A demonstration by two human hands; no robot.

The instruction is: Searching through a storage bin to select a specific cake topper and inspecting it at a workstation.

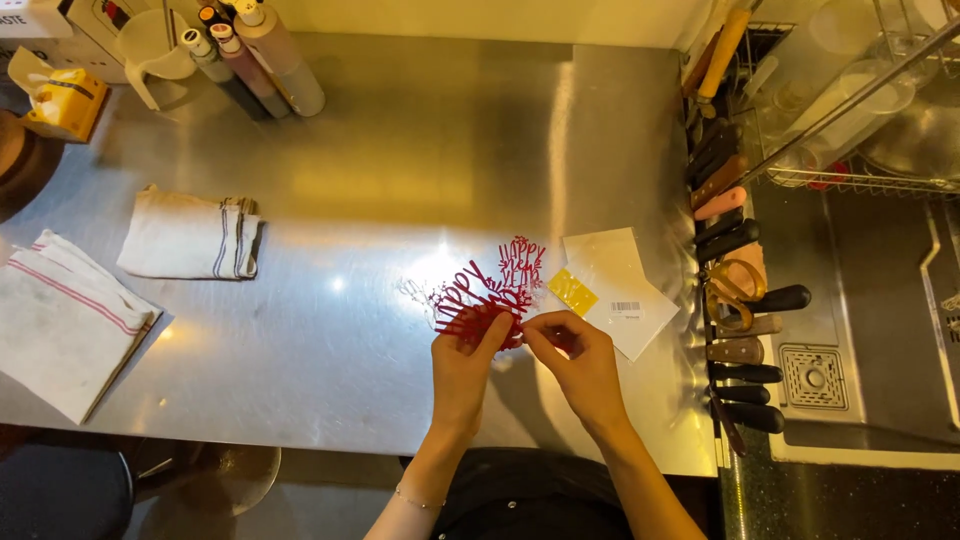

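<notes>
My left hand point(463, 368) and my right hand point(578, 362) meet over the front of a steel counter point(400, 180). Both pinch a bunch of thin red cut-out letter toppers point(478, 320) that fan out to the left and upward. One more red topper point(521, 262) lies on the counter just beyond them. To the right of the hands lie a white packet point(610, 262) and a small yellow card point(572, 292).
Two folded white cloths point(190, 235) point(65, 320) lie at the left. Squeeze bottles point(262, 55) and a tissue box point(62, 100) stand at the back left. A row of knife handles point(735, 300) lines the counter's right edge, beside a dish rack point(860, 110) and sink.
</notes>
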